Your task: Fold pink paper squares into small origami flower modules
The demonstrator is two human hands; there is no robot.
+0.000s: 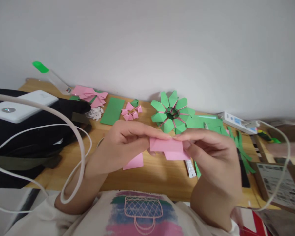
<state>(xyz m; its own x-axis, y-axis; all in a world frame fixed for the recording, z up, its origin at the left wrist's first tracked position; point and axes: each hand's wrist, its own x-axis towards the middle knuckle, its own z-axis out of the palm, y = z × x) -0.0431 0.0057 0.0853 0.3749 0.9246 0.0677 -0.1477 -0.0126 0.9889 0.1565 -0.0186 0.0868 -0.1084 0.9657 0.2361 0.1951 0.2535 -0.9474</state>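
Observation:
Between my two hands a piece of pink paper (173, 154) is held up over the table, folded so that one layer sits offset from the other. My left hand (127, 142) pinches its left end, index finger along the top edge. At the right end, my right hand (208, 152) grips it between thumb and fingers. Partly behind my left hand, another pink sheet (135, 162) lies on the wood. Just beyond my hands sits a ring of folded green and pink paper petals (172, 113), with small folded pink pieces (130, 113) to its left.
A wooden table (152, 177) meets the wall. Left lie a green sheet (112, 111), pink folded papers (89, 95), white scraps (95, 113) and a white power bank (24, 105) on black cloth. Right are a tube (190, 168), green strips (242, 150) and a power strip (238, 123). Cables loop at both sides.

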